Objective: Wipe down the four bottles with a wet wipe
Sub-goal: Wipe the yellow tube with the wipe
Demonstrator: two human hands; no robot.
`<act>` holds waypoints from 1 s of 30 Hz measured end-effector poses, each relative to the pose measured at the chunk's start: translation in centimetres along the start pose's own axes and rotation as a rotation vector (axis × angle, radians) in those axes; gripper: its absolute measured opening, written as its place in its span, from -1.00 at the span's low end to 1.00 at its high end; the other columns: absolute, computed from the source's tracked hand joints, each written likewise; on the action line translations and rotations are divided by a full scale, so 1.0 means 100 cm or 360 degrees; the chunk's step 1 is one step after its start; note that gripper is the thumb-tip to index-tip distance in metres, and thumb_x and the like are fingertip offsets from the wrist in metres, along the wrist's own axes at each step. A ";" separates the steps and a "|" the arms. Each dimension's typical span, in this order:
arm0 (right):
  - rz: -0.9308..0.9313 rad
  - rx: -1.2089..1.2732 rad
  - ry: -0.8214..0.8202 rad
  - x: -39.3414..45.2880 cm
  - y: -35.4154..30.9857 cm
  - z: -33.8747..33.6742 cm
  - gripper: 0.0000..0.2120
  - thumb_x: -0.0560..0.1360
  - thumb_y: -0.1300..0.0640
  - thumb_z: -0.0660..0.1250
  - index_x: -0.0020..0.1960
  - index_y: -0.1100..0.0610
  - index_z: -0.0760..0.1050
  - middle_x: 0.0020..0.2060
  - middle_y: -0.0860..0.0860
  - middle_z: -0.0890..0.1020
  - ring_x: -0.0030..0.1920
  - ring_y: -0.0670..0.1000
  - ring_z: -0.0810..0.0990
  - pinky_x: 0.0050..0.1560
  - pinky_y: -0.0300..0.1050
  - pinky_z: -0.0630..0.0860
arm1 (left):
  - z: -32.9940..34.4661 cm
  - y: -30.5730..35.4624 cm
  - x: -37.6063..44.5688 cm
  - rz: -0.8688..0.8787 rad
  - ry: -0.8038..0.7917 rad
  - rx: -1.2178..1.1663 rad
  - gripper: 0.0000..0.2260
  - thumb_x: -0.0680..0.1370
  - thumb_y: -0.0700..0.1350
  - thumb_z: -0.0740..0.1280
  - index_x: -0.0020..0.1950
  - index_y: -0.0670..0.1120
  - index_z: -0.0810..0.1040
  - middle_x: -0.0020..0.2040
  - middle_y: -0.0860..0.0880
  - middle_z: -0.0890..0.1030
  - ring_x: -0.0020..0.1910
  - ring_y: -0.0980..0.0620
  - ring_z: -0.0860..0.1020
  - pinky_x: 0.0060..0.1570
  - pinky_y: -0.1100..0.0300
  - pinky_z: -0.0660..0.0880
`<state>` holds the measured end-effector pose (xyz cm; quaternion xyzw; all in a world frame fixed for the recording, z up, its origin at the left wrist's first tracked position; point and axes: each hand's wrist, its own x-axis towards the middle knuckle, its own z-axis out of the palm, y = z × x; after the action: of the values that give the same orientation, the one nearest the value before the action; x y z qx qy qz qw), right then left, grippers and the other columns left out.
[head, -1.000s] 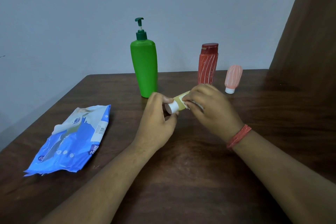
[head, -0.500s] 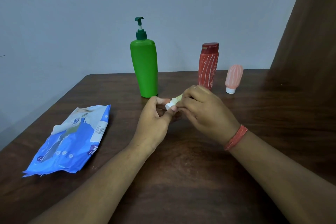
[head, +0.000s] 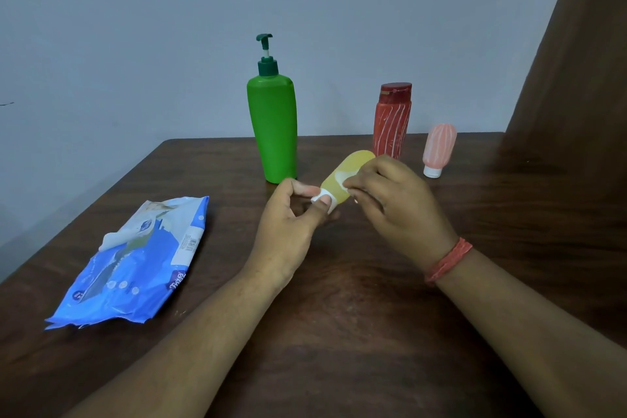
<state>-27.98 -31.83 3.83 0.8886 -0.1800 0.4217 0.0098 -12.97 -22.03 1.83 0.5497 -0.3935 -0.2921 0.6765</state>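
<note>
A small yellow bottle (head: 342, 173) with a white cap hangs tilted above the table, its base pointing away from me. My left hand (head: 288, 224) pinches the white cap between thumb and forefinger. My right hand (head: 393, 204) pinches a small white wet wipe (head: 341, 177) against the bottle's side; most of the wipe is hidden under the fingers. Behind stand a tall green pump bottle (head: 273, 125), a red striped bottle (head: 392, 122) and a small pink bottle (head: 437, 151) resting on its white cap.
A blue wet wipe pack (head: 135, 265) lies on the left of the dark wooden table (head: 339, 332), a wipe poking from its opening. A brown curtain (head: 583, 44) hangs at the right. A grey wall stands behind the table.
The yellow bottle has tilted up so more of its body shows. My right hand has slid from near the cap up along its side with the wipe.
</note>
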 end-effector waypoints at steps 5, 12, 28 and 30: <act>-0.0045 -0.0118 -0.0091 0.001 0.004 -0.002 -0.83 0.51 0.29 0.44 0.10 0.20 0.66 -0.05 0.09 0.62 -0.03 0.10 0.59 -0.07 -0.02 0.56 | -0.003 0.000 0.004 0.0026 0.0070 0.0174 -0.76 0.45 -0.18 0.55 -0.04 0.05 0.54 -0.06 -0.09 0.71 0.02 -0.09 0.68 0.14 -0.11 0.59; -0.0102 -0.0169 -0.0118 -0.001 0.005 -0.006 -0.80 0.50 0.31 0.44 0.12 0.22 0.63 -0.01 0.12 0.62 -0.01 0.11 0.60 0.00 -0.02 0.56 | -0.002 0.000 0.004 0.0030 0.0060 0.0159 -0.75 0.47 -0.26 0.53 -0.02 -0.02 0.52 -0.08 -0.05 0.68 -0.07 0.02 0.63 0.05 0.02 0.56; 0.0132 -0.0232 0.0096 0.006 0.028 -0.016 -0.82 0.47 0.40 0.43 0.05 0.26 0.64 -0.06 0.15 0.64 -0.07 0.11 0.61 -0.02 -0.06 0.55 | -0.006 -0.006 0.008 0.0141 -0.0016 0.0289 -0.75 0.44 -0.29 0.55 -0.06 -0.04 0.54 0.04 -0.07 0.65 0.01 0.05 0.66 0.06 0.11 0.58; 0.0175 -0.0193 0.0094 0.003 0.021 -0.017 -0.84 0.50 0.35 0.43 0.07 0.25 0.64 -0.03 0.14 0.65 -0.04 0.11 0.63 0.02 -0.08 0.55 | -0.005 -0.006 0.008 0.0159 -0.0022 0.0293 -0.75 0.44 -0.29 0.54 -0.06 -0.04 0.54 0.03 -0.09 0.64 0.01 0.05 0.65 0.04 0.12 0.57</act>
<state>-29.75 -33.59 4.83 0.8624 -0.2532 0.4360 0.0458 -12.10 -22.61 1.34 0.5872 -0.4502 -0.2244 0.6342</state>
